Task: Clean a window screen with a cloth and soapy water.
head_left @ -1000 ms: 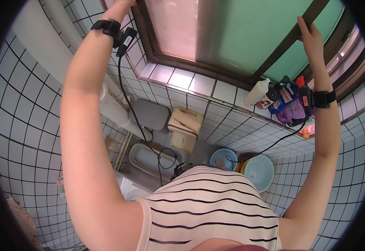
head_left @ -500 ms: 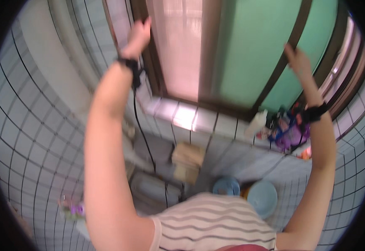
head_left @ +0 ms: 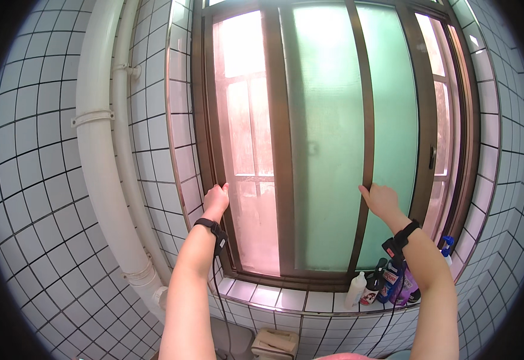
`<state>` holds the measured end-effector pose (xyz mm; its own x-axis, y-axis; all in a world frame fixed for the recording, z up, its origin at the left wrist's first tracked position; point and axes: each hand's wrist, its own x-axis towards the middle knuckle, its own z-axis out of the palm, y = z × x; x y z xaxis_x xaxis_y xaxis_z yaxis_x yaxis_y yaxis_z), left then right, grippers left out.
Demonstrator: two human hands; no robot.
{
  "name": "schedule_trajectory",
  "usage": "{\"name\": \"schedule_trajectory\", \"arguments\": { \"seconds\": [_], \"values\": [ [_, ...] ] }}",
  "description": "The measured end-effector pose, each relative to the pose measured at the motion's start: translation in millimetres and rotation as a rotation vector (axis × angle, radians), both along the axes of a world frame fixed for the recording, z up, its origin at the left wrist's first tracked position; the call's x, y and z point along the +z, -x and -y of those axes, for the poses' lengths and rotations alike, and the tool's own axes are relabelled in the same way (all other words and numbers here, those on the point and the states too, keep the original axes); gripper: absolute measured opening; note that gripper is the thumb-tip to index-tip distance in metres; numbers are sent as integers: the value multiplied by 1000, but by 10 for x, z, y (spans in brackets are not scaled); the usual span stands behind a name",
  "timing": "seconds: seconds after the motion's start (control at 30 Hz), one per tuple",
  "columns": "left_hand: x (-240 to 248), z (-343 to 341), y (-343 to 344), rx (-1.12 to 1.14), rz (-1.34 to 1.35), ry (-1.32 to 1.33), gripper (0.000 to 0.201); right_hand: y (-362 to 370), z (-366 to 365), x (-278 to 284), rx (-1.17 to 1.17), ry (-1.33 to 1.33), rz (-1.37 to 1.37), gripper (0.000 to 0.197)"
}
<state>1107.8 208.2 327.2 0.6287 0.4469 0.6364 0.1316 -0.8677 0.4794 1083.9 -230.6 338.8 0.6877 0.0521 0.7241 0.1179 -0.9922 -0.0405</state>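
Observation:
A tall brown-framed window [head_left: 278,180] fills the middle, with a pinkish bright pane on the left and green frosted panes to the right. My left hand [head_left: 217,199] is closed round the brown upright at the window's left side, thumb up. Farther right, my right hand [head_left: 383,200] grips a slim brown upright bar [head_left: 367,138], its thumb lying on the bar's left edge and its other fingers hidden behind the hand. Between these two uprights the surface looks hazy, like fine mesh. Each wrist wears a black strap with a small device and a cable.
Below the window, a tiled sill [head_left: 292,298] carries a white bottle [head_left: 356,290] and several dark, blue and purple bottles by my right forearm. Thick white pipes [head_left: 97,138] run down the tiled left wall. A beige box-like object [head_left: 275,344] sits low in front.
The view has tilted upward, so more of the window shows and both hands appear lower in the picture. Both hands stay at the brown uprights.

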Motion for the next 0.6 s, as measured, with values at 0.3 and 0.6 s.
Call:
{"name": "schedule_trajectory", "arguments": {
  "seconds": [0.3,0.6],
  "values": [
    [-41,-6,-47,-17,6,23,46,-120,-11,-28,6,-11,24,51],
    [-121,18,-47,-15,39,47,45,-170,28,-65,20,-17,-2,50]
  ]
}}
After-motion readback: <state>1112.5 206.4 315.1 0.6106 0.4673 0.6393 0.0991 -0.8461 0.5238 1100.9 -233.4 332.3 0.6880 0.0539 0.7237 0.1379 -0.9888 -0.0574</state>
